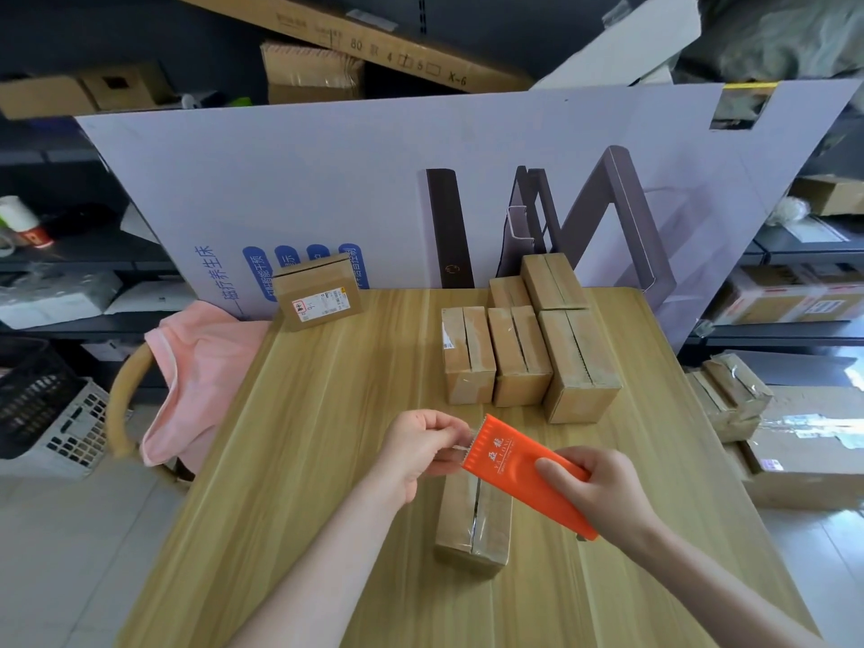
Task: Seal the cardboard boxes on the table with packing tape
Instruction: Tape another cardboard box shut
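My right hand (603, 491) grips an orange tape dispenser (507, 465) and holds it above a small cardboard box (472, 526) near the table's front middle. Clear tape lies along that box's top seam. My left hand (421, 449) pinches the clear tape end at the dispenser's toothed edge. Several more small boxes (528, 353) stand grouped at the back right of the wooden table (304, 437). One labelled box (318, 292) sits alone at the back left.
A large white printed carton panel (327, 189) stands upright behind the table. A chair with a pink cloth (196, 367) is at the left edge. Taped parcels (729, 395) lie on the floor to the right, with shelves on both sides.
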`<state>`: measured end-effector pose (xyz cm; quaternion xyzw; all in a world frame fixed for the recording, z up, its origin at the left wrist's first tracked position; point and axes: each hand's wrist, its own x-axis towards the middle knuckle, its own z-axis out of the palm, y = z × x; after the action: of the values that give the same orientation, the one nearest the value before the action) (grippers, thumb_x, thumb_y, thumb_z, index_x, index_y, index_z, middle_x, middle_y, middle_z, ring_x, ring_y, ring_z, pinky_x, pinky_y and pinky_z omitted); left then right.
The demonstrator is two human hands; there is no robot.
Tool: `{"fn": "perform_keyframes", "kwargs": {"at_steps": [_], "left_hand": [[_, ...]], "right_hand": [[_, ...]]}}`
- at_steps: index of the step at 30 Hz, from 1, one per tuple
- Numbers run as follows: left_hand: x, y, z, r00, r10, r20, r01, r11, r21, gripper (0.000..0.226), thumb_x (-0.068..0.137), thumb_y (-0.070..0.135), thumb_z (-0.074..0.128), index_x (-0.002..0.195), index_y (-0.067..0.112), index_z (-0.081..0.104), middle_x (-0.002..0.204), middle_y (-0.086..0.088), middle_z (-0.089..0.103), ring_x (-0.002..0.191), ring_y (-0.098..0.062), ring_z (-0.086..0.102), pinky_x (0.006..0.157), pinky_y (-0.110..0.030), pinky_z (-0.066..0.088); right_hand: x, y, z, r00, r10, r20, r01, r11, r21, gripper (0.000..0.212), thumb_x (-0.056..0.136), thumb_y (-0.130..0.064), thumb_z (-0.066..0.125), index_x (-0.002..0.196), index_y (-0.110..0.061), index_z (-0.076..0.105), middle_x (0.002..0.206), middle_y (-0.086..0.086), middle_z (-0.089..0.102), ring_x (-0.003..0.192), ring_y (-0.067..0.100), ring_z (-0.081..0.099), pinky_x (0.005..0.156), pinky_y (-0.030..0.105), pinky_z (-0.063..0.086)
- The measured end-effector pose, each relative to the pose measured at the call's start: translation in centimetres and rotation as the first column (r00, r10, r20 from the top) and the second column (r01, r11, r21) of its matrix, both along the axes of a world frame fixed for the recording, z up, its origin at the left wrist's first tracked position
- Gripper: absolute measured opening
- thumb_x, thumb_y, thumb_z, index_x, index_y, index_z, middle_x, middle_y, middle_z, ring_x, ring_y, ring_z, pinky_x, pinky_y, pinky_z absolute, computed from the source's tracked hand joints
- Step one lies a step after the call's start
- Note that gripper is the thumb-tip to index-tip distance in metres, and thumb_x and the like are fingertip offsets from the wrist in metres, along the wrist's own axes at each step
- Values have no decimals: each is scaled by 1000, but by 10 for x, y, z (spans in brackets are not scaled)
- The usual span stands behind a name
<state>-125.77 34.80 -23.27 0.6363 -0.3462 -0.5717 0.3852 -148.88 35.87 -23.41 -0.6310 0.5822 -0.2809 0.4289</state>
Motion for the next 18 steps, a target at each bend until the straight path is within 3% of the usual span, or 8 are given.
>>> {"fn": "perform_keyframes", "kwargs": {"at_steps": [4, 10, 14, 18], "left_hand": [[1, -2, -1, 999, 24, -34, -23, 998, 51, 12, 89, 10, 65, 77, 10, 66, 72, -3, 73, 58, -12, 67, 53, -25, 53], [7, -5, -5, 986, 54, -157, -38, 994, 105, 7, 82, 5, 72, 80, 9, 67, 71, -3, 74, 62, -11, 70, 51, -22, 53], [5, -12, -7, 989, 122, -77, -116, 991, 73, 15, 79, -7, 71, 71, 5, 66, 63, -4, 72, 56, -11, 69, 49, -20, 52], [16, -20, -7, 986, 164, 6, -164, 986, 37, 20, 76, -15, 67, 68, 3, 68, 65, -9, 72, 60, -19, 71, 48, -20, 53]], "right_hand": [[3, 2, 0, 998, 40, -45, -42, 998, -53, 15, 84, -27, 72, 69, -28, 73, 61, -1, 68, 49, 19, 64, 37, 36, 48], [5, 1, 3, 997, 32, -77, -37, 998, -58, 14, 83, -32, 72, 69, -31, 71, 62, -5, 69, 50, 16, 64, 40, 35, 50], [10, 1, 9, 991, 55, -126, -59, 998, -30, 16, 82, -36, 71, 74, -22, 74, 63, 3, 69, 50, 19, 64, 42, 43, 53], [2, -4, 13, 983, 63, -173, -64, 998, 0, 13, 82, -38, 71, 72, -30, 71, 60, -3, 69, 48, 14, 65, 42, 40, 54]]}}
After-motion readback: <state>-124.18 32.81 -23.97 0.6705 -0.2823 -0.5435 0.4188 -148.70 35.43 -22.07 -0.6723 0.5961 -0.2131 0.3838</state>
